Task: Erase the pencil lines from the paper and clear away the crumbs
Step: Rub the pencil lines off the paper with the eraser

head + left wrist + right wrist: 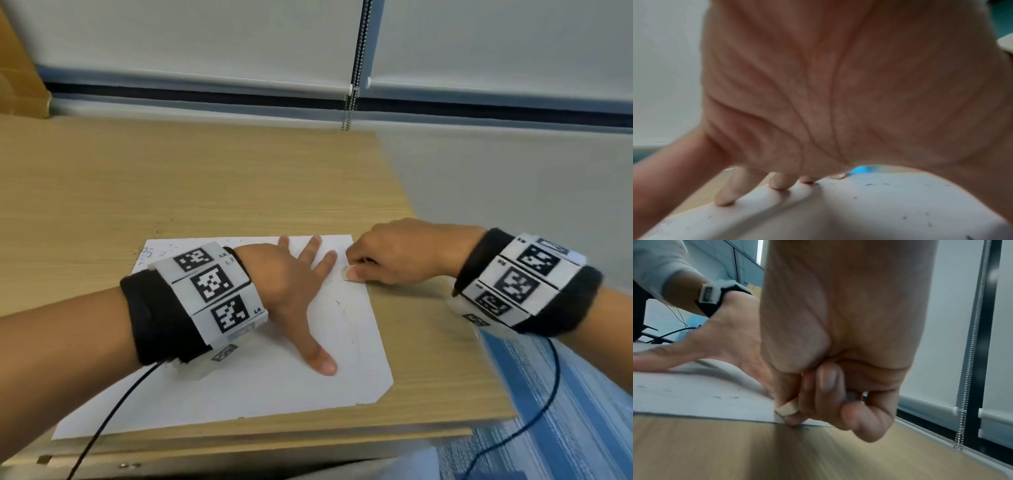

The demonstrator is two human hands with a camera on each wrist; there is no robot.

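Observation:
A white sheet of paper [260, 387] lies on the wooden desk [171, 178]. My left hand [294, 291] lies flat on the sheet with its fingers spread, pressing it down. My right hand [356, 270] pinches a small whitish eraser [345, 274] between thumb and fingers and holds it against the paper near the sheet's right edge. In the right wrist view the eraser [787, 408] touches the paper [694, 399] just inside its edge. Dark eraser crumbs [904, 217] are scattered over the paper [859, 211], and faint pencil marks [150, 253] show at the far left corner.
The desk's right edge [445, 284] runs close beside my right hand, with blue floor [565, 394] below. Roller blinds with a bead chain [356, 65] hang behind the desk. A brown cardboard box [20, 75] stands at the far left. Black cables trail from both wristbands.

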